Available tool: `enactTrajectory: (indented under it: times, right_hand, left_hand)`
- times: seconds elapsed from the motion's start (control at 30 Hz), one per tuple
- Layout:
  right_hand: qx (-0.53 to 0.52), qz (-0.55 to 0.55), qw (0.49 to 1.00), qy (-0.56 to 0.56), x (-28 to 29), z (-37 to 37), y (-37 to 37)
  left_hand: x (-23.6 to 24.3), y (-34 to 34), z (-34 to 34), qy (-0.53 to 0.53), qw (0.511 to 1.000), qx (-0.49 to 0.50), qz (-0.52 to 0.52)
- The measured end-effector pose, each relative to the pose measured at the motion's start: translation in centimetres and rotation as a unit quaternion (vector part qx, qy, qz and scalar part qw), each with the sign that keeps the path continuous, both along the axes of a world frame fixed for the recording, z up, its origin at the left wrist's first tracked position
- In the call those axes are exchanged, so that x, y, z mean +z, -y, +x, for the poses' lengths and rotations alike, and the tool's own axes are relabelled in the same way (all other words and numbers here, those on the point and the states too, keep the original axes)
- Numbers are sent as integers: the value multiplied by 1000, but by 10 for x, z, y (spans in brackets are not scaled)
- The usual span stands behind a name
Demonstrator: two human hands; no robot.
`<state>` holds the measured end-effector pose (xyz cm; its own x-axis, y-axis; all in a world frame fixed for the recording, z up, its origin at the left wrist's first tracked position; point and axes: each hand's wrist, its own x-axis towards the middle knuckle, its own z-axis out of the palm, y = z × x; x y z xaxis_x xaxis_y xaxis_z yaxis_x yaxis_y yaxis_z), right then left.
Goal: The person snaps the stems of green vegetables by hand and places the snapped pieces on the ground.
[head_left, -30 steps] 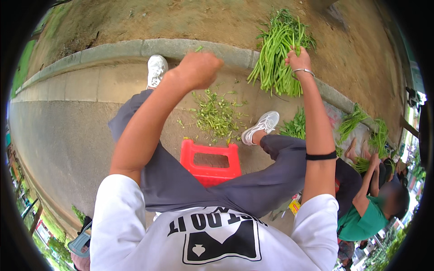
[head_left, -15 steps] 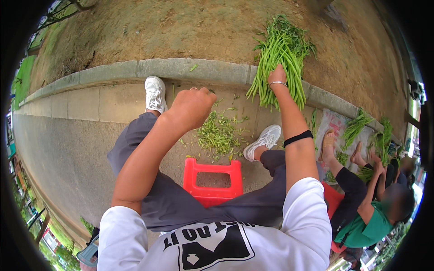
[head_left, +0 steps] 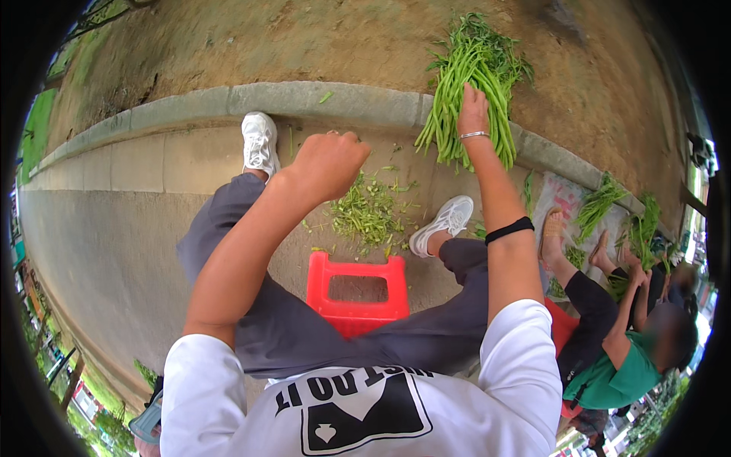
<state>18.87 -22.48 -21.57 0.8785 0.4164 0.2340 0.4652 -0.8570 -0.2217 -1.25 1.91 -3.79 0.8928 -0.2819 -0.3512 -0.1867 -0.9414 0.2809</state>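
Observation:
A large bunch of water spinach [head_left: 487, 65] lies across the stone kerb, leaves toward the far side and cut stems toward me. My right hand [head_left: 474, 114] is on top of its stalks, fingers drawn together at the stems. Over the pavement to the left, my left hand [head_left: 333, 164] is curled closed with its back toward me. Whatever it may hold is hidden by the hand. Below and right of that hand, a loose pile of short green stem pieces [head_left: 367, 209] lies on the ground between my shoes.
A red plastic stool [head_left: 358, 308] stands between my legs. The kerb [head_left: 304, 99] curves across, with bare soil beyond. At right, a person in a green top [head_left: 624, 373] sits near a pale sheet [head_left: 552, 199] and more green bunches [head_left: 601, 209].
My right hand has shifted slightly farther up the stalks, its fingers now reaching forward. My left hand has moved slightly right, and the dark bit seen at its fingers no longer shows.

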Motion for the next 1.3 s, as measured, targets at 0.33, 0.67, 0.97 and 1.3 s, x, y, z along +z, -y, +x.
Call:
enactTrajectory:
  times: [0.33,0.67,0.97,1.3]
  right_hand:
    - [76,-61,990,-103,82,5,7]
    - [97,245,881,-393,198,-122,12]
    - [-79,543,783,-294,221,-220,6]
    - [-39,662,718,-211,276,-269,48]
  left_hand:
    - [3,-17,-6,42,999,29,-6]
    - [15,-41,-26,19,998,54,6]
    - [33,-55,-48,51,992,108,-46]
    - [20,-45,-39,32,993,105,-34]
